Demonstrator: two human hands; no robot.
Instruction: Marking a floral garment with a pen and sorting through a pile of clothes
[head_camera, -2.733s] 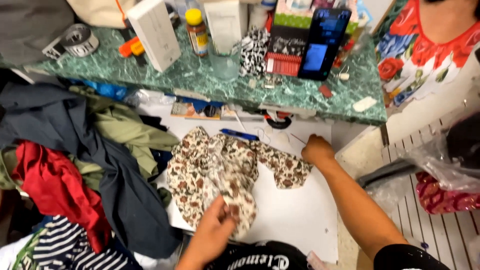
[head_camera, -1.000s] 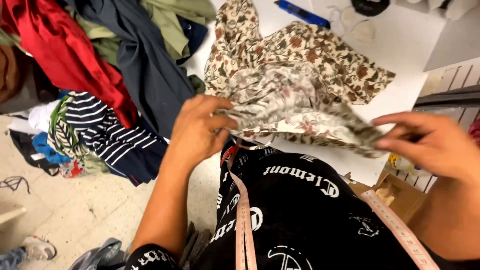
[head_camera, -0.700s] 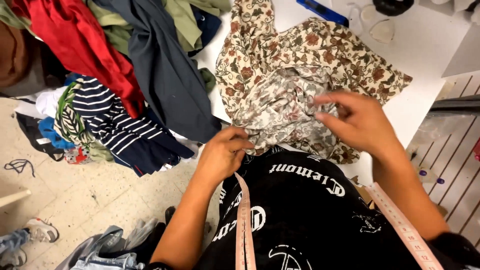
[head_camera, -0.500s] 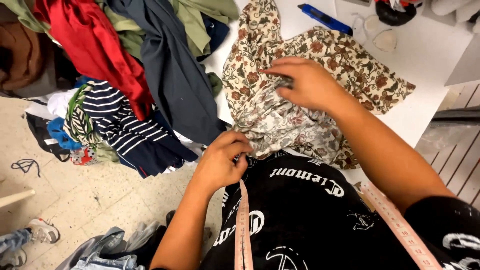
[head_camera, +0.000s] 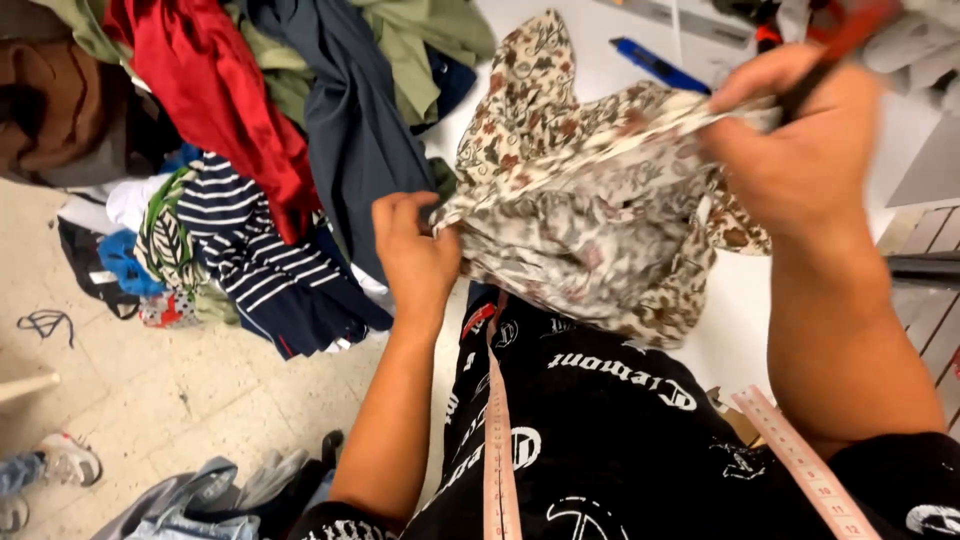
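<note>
1. The floral garment (head_camera: 590, 230) hangs stretched between the person's two hands, lifted above the white worktop (head_camera: 740, 320) in front of the torso.
2. The left hand (head_camera: 415, 255) grips the garment's near-left edge — its fingers (head_camera: 400, 215) are curled shut, pinching a fold of the cloth against the palm.
3. The right hand (head_camera: 800, 150) holds the far-right edge higher up; it is blurred, yet the fingers look closed over the fabric, which runs taut from them back toward the left hand.
4. Between the two grips the cloth sags in crumpled folds, its lower part dropping toward the person's black printed shirt (head_camera: 620, 440).
5. A measuring tape (head_camera: 495, 440) hangs round the person's neck, one strip down the middle of the shirt and another on the right.
6. A blue pen-shaped thing (head_camera: 655, 68) lies on the worktop beyond the garment.
7. To the left a heap of clothes — a red piece (head_camera: 205, 110), a dark navy one (head_camera: 350, 130), a striped top (head_camera: 250, 260) — spills from the worktop edge toward the tiled floor (head_camera: 150, 400).
</note>
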